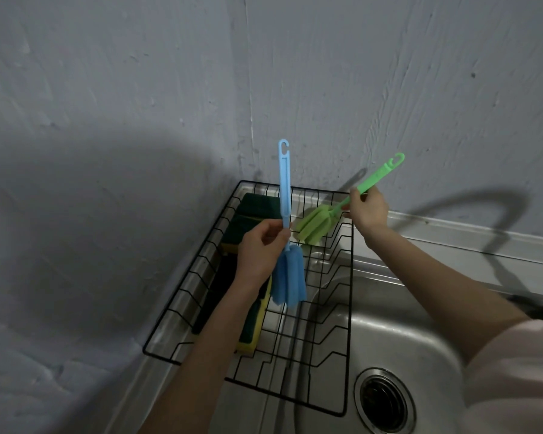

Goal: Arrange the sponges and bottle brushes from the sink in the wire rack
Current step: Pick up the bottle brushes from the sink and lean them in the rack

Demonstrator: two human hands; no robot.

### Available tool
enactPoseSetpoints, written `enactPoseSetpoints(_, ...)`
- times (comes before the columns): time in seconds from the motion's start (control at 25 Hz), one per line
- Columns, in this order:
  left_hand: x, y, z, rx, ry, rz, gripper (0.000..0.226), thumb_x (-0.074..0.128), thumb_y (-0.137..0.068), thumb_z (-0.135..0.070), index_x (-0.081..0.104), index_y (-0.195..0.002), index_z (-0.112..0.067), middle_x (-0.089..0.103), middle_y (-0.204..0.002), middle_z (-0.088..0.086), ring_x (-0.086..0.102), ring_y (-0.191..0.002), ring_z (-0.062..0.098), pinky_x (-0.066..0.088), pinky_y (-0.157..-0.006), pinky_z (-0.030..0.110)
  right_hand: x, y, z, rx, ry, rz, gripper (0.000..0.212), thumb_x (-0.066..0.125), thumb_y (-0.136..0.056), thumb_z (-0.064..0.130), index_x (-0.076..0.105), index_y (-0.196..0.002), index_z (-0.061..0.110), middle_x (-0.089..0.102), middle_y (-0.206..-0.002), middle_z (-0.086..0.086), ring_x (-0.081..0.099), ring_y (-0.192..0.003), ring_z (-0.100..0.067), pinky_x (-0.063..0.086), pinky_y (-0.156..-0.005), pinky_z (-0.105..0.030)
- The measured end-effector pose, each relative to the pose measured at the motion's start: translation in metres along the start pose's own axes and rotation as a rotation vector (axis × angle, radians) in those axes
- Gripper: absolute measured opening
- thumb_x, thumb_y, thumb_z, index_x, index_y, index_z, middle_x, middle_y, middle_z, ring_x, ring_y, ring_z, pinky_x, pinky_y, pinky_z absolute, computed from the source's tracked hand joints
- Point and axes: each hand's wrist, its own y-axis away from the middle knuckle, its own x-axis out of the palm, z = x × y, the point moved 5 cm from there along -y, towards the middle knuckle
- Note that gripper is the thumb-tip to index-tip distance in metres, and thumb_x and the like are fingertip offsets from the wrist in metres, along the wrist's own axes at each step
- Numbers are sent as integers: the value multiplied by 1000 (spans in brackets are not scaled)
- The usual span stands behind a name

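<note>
The blue bottle brush (285, 233) stood nearly upright above the middle of the black wire rack (182, 288), its sponge head hanging down and its hooked handle end pointing up. The left hand (262, 250) pinched the handle just above the sponge head, fingers closed round it. The green bottle brush (333, 211) lay at a slant, its sponge head low over the far part of the rack and its hooked end raised toward the wall. The right hand (366, 208) gripped the middle of its handle, fingers wrapped shut on it. Whether the green head touched the rack wires could not be told.

Along the left side of the rack lay a row of sponges (248, 220), dark green scouring faces with yellow foam below, partly hidden by the left forearm.

No brand, label or writing could be read on either brush or on the sponges.

The rack sat on the steel sink (398, 336), overhanging the left edge of the basin, whose round drain (384, 399) showed lower right. Behind stood a rough, grey-blue painted wall (138, 89), meeting in a corner above the rack, with shadows of the arms and brushes cast on it.
</note>
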Motion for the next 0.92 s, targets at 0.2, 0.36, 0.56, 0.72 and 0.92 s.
enactPoseSetpoints(0.2, 1, 0, -1, 7, -31, -3, 21, 55, -87, -16, 62, -105, -11, 59, -85, -12, 54, -79, -1, 47, -65, 8, -2, -4, -8, 75, -58, 42, 31, 45, -95, 19, 55, -111, -5, 64, -105, -23, 65, -93, -33, 54, -79, -43)
enactPoseSetpoints(0.36, 6, -1, -9, 28, -64, 13, 20, 55, -87, -16, 62, -105, -12, 57, -83, -15, 54, -79, -2, 46, -66, 8, -7, -5, -21, 140, -23, 93, 34, 51, -91, 26, 56, -112, 0, 63, -115, -22, 59, -104, -33, 48, -96, -50)
enactPoseSetpoints(0.56, 13, -2, -18, 48, -74, 25, 17, 55, -86, -14, 63, -102, -11, 58, -82, -10, 54, -85, 8, 44, -71, 14, -20, -4, -26, 192, -95, 113, 49, 56, -88, 28, 45, -126, -2, 53, -109, -14, 54, -98, -26, 45, -100, -49)
enactPoseSetpoints(0.72, 21, -2, -25, 85, -118, 39, 15, 55, -86, -14, 63, -99, -12, 59, -87, -6, 56, -89, 11, 45, -72, 14, -50, 1, -30, 184, -153, -54, 64, 51, -90, 30, 23, -141, 1, 41, -136, -20, 48, -121, -33, 38, -108, -45)
enactPoseSetpoints(0.92, 35, -3, -41, 188, -187, 65, 19, 56, -86, -11, 65, -102, -9, 61, -91, -2, 54, -75, -2, 45, -63, 0, -97, 23, 7, -152, -197, -366, 52, 50, -92, 16, 30, -138, 3, 24, -140, -20, 47, -117, -26, 42, -80, -8)
